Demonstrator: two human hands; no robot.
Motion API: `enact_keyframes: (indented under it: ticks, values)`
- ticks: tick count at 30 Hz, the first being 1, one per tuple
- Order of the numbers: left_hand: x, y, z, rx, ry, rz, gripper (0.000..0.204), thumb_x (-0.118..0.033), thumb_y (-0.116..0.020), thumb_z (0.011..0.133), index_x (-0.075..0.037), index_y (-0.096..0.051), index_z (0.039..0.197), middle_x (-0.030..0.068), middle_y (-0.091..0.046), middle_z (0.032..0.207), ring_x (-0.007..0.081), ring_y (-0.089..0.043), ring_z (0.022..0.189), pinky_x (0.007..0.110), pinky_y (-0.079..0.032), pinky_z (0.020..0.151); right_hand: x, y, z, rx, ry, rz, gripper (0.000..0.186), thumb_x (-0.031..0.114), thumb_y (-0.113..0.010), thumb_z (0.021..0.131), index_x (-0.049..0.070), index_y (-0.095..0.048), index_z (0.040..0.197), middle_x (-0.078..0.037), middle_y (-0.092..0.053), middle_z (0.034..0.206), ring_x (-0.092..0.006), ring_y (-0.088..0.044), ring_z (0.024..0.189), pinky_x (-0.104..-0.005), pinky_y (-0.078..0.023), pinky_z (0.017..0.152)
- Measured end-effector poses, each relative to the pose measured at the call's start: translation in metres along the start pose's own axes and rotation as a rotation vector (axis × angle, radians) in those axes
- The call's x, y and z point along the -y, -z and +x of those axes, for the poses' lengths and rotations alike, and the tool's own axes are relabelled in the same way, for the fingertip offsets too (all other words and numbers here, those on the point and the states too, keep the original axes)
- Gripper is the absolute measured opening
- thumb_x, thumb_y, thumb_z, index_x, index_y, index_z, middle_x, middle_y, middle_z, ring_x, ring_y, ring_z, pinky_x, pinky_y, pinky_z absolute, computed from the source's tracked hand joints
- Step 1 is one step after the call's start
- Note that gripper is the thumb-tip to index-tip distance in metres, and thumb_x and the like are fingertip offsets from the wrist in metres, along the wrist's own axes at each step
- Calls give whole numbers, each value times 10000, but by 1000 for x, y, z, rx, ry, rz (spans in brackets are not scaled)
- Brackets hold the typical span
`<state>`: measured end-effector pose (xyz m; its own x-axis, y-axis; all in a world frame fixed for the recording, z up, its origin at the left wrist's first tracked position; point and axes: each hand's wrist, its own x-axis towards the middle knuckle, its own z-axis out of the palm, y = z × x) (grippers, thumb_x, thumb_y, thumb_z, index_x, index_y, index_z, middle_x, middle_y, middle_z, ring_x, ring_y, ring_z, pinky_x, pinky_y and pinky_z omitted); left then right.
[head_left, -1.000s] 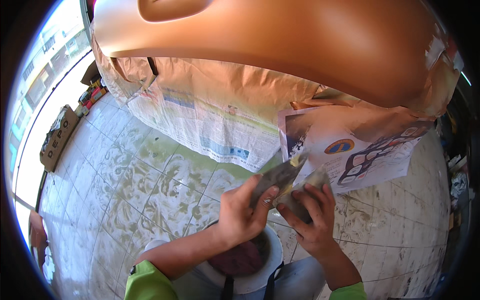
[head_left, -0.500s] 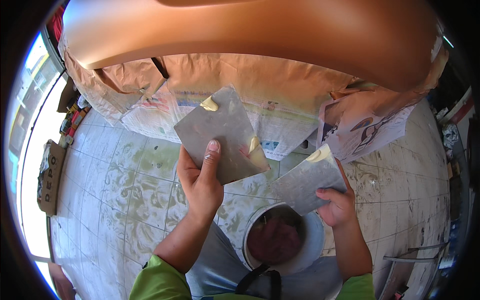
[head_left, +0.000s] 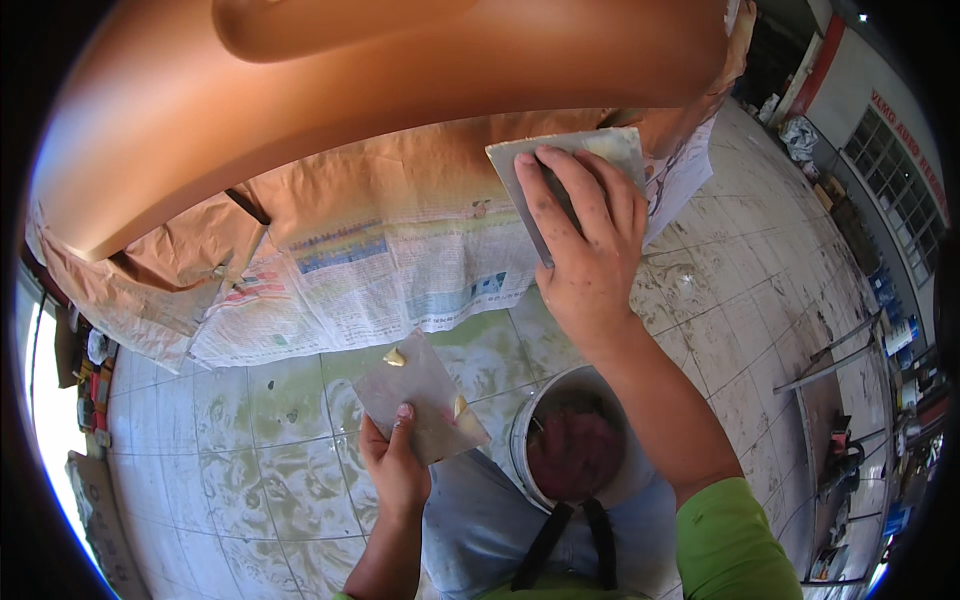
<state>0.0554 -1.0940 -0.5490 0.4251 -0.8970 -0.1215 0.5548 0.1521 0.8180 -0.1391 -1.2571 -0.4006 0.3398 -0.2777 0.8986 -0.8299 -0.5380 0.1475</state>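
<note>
My left hand (head_left: 398, 480) pinches a thin grey putty board (head_left: 420, 395) low over the floor, thumb on top. Dabs of pale yellow putty (head_left: 395, 357) sit near its far corner and its right side. My right hand (head_left: 597, 265) is raised, gripping a flat grey putty spreader (head_left: 518, 185), with its fingers laid along the visible face and its thumb hidden. The spreader's upper edge is close under the lower edge of a large, curved orange-brown body panel (head_left: 400, 90); whether they touch I cannot tell.
Paint-tinted masking paper and newspaper (head_left: 400, 255) hang below the panel. A white bucket (head_left: 518, 445) holding a dark red cloth (head_left: 575, 450) stands by my legs on the smeared tile floor (head_left: 250, 450). A metal-framed stand (head_left: 830, 440) is at the right, boxes at the left.
My right hand has lifted the spreader up and forward to the panel and turned its back to view. The left hand has lowered the board. The view has swung right.
</note>
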Motion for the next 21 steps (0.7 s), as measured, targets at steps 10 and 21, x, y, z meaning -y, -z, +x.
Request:
enact_keyframes:
  ticks: [10,21]
  values:
    - [-6,27,3,84,82,32,288,-46,-598,1023,10,-556,1302,87,-673,1182,174,-649,1038,336,-523,934,0,-39,25,-121,-4,-9,708,-57,-731,632,118,-679,1316,-2,-596,1349,-279,-551,1196,-444,-405,994]
    - [-2,22,4,46,88,45,294,-81,-634,1015,23,-566,1282,97,-696,1151,168,-660,1030,327,-518,920,2,-25,35,-92,-31,-23,726,-107,-682,642,156,-700,1319,18,-639,1325,-257,-577,1201,-419,-405,1005]
